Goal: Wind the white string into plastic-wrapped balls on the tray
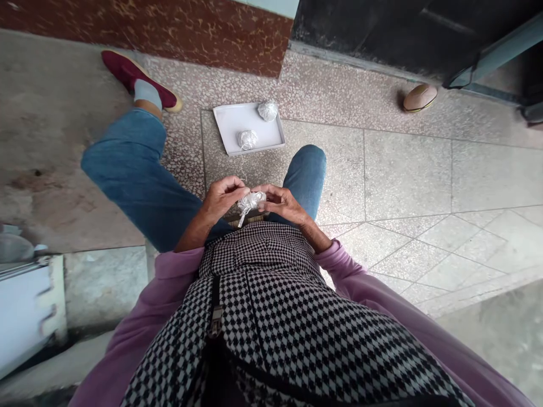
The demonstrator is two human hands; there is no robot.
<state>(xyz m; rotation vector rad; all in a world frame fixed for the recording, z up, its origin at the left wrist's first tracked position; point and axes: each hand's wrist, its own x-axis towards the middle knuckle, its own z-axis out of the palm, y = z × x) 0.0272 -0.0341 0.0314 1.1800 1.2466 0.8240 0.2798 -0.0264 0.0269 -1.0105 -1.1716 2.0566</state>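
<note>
Above my lap, a small bundle of shiny white yarn (pixel 253 201) sits between my two hands. My left hand (pixel 221 198) pinches it from the left with thumb and fingertips. On the other side, my right hand (pixel 283 202) grips the bundle's right edge with bent fingers. A short twisted tail of yarn hangs down toward the apron. Beyond the hands, a shallow white tray (pixel 229 124) lies on the floor with one white yarn ball (pixel 267 110) near its back right corner and another yarn ball (pixel 248 139) by its front edge. A thin strand runs from the tray toward my left hand.
Speckled tile floor (pixel 407 175) extends to the right. My jeans-covered knees flank the work, and a red shoe (pixel 136 79) is at the back left. A tan rounded object with a dark band (pixel 419 98) lies at the back right. A reddish-brown wall base (pixel 169 34) borders the back.
</note>
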